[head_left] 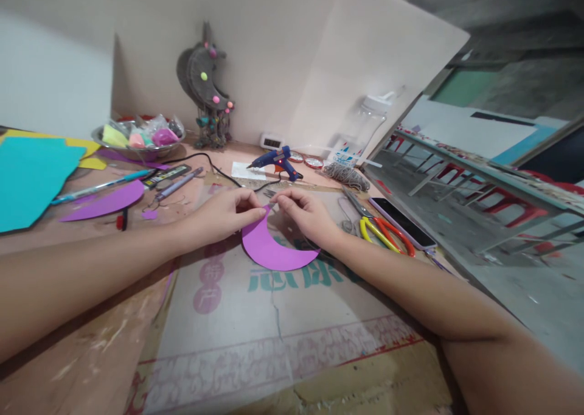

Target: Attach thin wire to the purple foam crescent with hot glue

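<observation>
A purple paper crescent [278,255] stands over a printed cardboard sheet [228,336]. My left hand [228,214] is closed on its upper tip, thumb and fingers pinched together. Right beside that tip, my right hand [303,211] pinches what looks like a grey strand of yarn, small and partly covered by the fingers. The crescent's other point reaches below my right wrist. More grey yarn [347,220] lies to the right of that hand, near pliers or scissors with yellow and orange handles [387,235]. Behind both hands rests a blue glue gun [276,159].
A phone [404,223] lies at the table's right edge. At the back are a yarn bundle [347,176], a clear bottle [362,129] and a grey moon ornament [203,80]. Left are a bowl of clay packets [139,147], pens, purple scraps [107,203] and turquoise paper [34,181].
</observation>
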### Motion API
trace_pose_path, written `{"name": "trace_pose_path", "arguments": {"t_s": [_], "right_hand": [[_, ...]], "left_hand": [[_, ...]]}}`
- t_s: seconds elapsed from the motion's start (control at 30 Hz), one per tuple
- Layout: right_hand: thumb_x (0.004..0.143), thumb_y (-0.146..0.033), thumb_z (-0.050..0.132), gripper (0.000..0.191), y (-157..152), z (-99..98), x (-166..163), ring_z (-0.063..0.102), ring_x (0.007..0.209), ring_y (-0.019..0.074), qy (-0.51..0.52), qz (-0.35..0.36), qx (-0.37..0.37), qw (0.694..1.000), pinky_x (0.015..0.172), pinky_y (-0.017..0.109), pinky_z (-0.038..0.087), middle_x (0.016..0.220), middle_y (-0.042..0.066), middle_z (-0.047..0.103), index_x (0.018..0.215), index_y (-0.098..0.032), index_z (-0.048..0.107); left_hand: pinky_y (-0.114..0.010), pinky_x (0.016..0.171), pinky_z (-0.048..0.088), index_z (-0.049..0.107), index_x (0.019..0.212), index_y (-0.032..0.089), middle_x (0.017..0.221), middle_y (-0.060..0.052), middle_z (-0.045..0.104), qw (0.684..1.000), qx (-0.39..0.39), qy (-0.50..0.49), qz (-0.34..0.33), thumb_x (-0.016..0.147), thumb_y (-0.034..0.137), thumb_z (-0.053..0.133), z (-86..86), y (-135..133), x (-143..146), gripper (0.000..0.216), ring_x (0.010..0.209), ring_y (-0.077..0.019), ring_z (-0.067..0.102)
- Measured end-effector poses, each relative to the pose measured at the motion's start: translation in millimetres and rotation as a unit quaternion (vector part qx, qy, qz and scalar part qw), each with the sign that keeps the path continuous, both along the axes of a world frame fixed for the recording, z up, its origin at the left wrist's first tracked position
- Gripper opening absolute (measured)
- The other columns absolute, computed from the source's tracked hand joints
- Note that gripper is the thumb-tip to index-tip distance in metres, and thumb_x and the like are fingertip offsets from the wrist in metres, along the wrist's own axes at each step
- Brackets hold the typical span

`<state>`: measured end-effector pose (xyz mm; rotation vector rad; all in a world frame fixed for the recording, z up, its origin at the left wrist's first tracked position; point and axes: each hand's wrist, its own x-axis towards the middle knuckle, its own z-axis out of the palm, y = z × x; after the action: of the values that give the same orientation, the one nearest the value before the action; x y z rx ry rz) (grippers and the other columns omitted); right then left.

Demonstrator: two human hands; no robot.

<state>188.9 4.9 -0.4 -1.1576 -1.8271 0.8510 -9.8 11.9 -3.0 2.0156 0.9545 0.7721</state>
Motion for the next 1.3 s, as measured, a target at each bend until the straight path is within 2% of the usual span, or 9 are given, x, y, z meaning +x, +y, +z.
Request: {"name": "trace_pose_path", "arguments": {"t_s": [0.2, 0.37, 0.63, 0.93, 1.07, 1.13, 1.2, 1.23, 1.3], "right_hand": [[0.083, -0.035, 0.055, 0.021, 22.4, 15.5, 22.2, 0.049, 0.06, 0.0112, -0.041, -0.103, 0.103, 0.989, 0.06, 0.026, 0.041, 0.064, -0.001, 0.054, 0.073, -0.016, 0.059], [0.086, -0.028, 0.053, 0.017, 31.3, 6.9, 33.2, 0.059, 0.085, 0.0181, -0.212, -0.057, 0.174, 0.96, 0.078, 0.032, 0.043, 0.092, 0.006, 0.067, 0.089, -0.017, 0.066], [0.08, -0.033, 0.062, 0.043, 31.5, 12.5, 38.7, 0.059, 0.087, 0.0211, -0.341, 0.03, 0.122, 0.932, 0.079, 0.035, 0.045, 0.099, 0.01, 0.066, 0.119, -0.016, 0.058], [0.077, -0.02, 0.056, 0.011, 45.4, -2.5, 44.6, 0.057, 0.063, 0.0123, -0.237, -0.028, 0.032, 0.97, 0.059, 0.025, 0.042, 0.071, 0.001, 0.065, 0.075, -0.016, 0.066], [0.075, -0.02, 0.058, 0.01, 38.9, 24.8, 47.7, 0.058, 0.07, 0.0131, -0.242, -0.035, 0.064, 0.968, 0.067, 0.026, 0.044, 0.078, 0.002, 0.067, 0.079, -0.016, 0.066], [0.078, -0.025, 0.058, 0.013, 29.0, 51.1, 51.8, 0.06, 0.073, 0.0131, -0.263, 0.06, 0.01, 0.963, 0.069, 0.027, 0.045, 0.079, 0.002, 0.067, 0.083, -0.016, 0.067], [0.081, -0.03, 0.057, 0.019, 18.4, 74.5, 56.3, 0.061, 0.072, 0.0128, -0.328, 0.215, -0.088, 0.916, 0.069, 0.026, 0.046, 0.079, 0.001, 0.068, 0.09, -0.018, 0.069], [0.082, -0.032, 0.056, 0.021, 14.4, 82.3, 58.1, 0.061, 0.072, 0.0131, -0.345, 0.245, -0.104, 0.9, 0.068, 0.026, 0.046, 0.08, 0.001, 0.069, 0.093, -0.019, 0.07], [0.084, -0.035, 0.054, 0.024, 10.8, 87.0, 59.5, 0.061, 0.073, 0.0136, -0.347, 0.203, -0.068, 0.913, 0.068, 0.026, 0.046, 0.079, 0.002, 0.069, 0.091, -0.019, 0.07]], "left_hand": [[-0.021, 0.051, 0.037, 0.059, 0.077, 0.016, 0.068, 0.0, 0.059, 1.0, -0.011, 0.0, 0.005, 0.083, 0.034, 0.055, 2.1, -2.0, 0.0, 0.019, 0.06, -0.0106, 0.052], [-0.021, 0.053, 0.039, 0.059, 0.078, 0.016, 0.069, 0.0, 0.06, 1.0, -0.009, 0.001, -0.002, 0.083, 0.035, 0.055, 2.0, -1.2, 0.0, 0.02, 0.062, -0.0109, 0.053], [-0.021, 0.054, 0.039, 0.059, 0.077, 0.015, 0.069, 0.0, 0.06, 1.0, -0.002, 0.005, -0.003, 0.083, 0.035, 0.055, 2.8, -1.4, -0.4, 0.021, 0.061, -0.011, 0.053], [-0.02, 0.054, 0.038, 0.06, 0.078, 0.015, 0.069, 0.0, 0.059, 1.0, -0.012, 0.003, 0.004, 0.083, 0.034, 0.055, 2.6, -2.1, 0.5, 0.02, 0.062, -0.0106, 0.052], [-0.02, 0.053, 0.038, 0.059, 0.078, 0.015, 0.069, 0.001, 0.058, 1.0, -0.026, -0.009, 0.001, 0.083, 0.032, 0.055, 2.3, -2.2, 0.4, 0.018, 0.061, -0.0102, 0.051], [-0.02, 0.053, 0.038, 0.059, 0.079, 0.015, 0.069, 0.001, 0.059, 0.999, -0.03, -0.016, -0.002, 0.083, 0.032, 0.056, 2.5, -2.5, 0.5, 0.018, 0.061, -0.0101, 0.051], [-0.02, 0.053, 0.038, 0.059, 0.078, 0.015, 0.069, 0.001, 0.059, 0.999, -0.032, -0.02, -0.004, 0.083, 0.032, 0.056, 3.2, -3.0, 0.8, 0.018, 0.061, -0.0099, 0.051], [-0.02, 0.053, 0.038, 0.059, 0.078, 0.015, 0.069, 0.001, 0.059, 0.999, -0.033, -0.022, -0.005, 0.083, 0.032, 0.056, 3.6, -3.3, 0.9, 0.019, 0.061, -0.0098, 0.051], [-0.02, 0.052, 0.038, 0.059, 0.078, 0.014, 0.068, 0.001, 0.059, 0.999, -0.035, -0.021, -0.006, 0.083, 0.033, 0.056, 4.2, -3.8, 1.2, 0.02, 0.06, -0.0096, 0.051]]}}
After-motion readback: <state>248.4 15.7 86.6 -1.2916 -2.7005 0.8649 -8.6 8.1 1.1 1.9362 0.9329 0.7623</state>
